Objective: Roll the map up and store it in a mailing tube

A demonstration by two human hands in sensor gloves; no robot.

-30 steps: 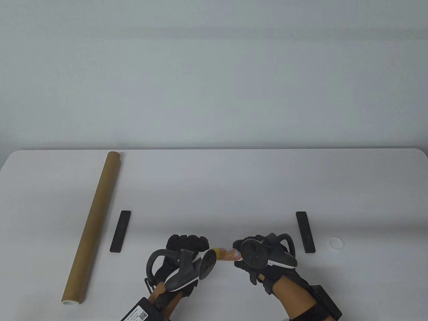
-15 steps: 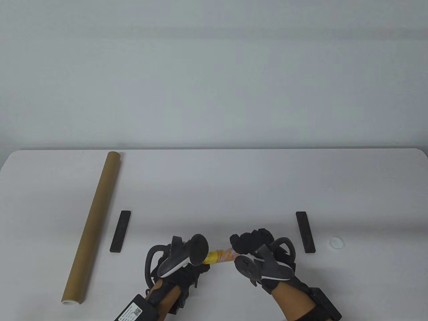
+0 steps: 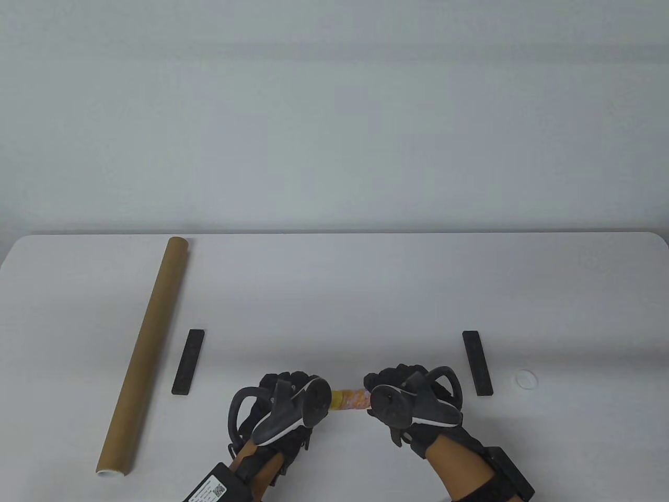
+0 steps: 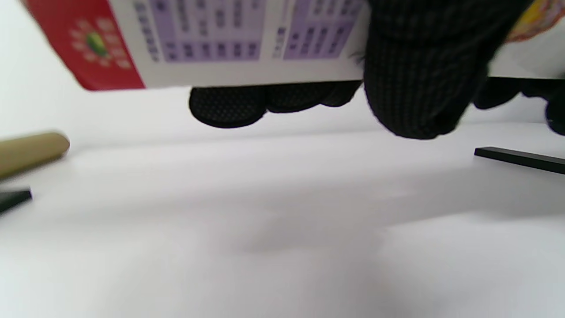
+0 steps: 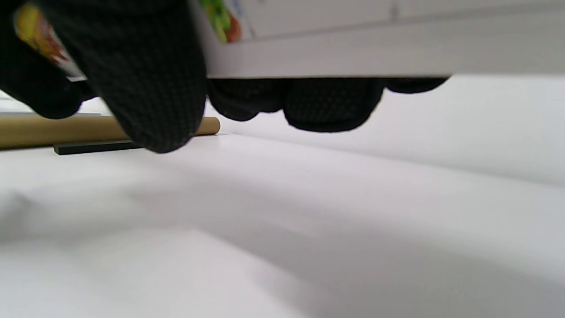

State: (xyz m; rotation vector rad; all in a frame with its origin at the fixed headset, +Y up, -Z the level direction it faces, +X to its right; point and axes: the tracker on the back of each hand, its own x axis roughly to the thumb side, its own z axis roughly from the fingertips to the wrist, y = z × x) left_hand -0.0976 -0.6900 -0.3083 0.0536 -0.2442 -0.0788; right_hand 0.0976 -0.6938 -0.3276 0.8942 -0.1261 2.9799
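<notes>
Table view: white surface (image 3: 366, 293) noted first, carrying all items. Brown mailing tube (image 3: 142, 355) lying flat along the left side, well apart from the hands, one open end toward the near edge. Two black bars, left bar (image 3: 188, 362) just beside the tube and right bar (image 3: 477, 363) near the right hand, both flat and untouched. Small white cap (image 3: 525, 378) resting beyond the right bar.

Rolled map (image 3: 349, 399) found at the near centre, held crosswise between both hands, only a short yellow and pink stretch exposed. Left hand (image 3: 285, 405) wrapped around the roll's left portion; right hand (image 3: 407, 402) wrapped around its right portion. Wrist views confirm: printed paper across the top of each, with fingers (image 4: 229, 106) curled under it on the left and fingers (image 5: 326, 104) curled under it on the right, roll lifted clear of the surface.

Handling judged as follows: light, thin paper, springy, liable to unwind if grip slackens, easily creased or crushed by hard squeezing. Best taken around the roll's body with gentle all-round pressure, one end left free for entry into the tube's open mouth. Roll appears formed; insertion not yet done.
</notes>
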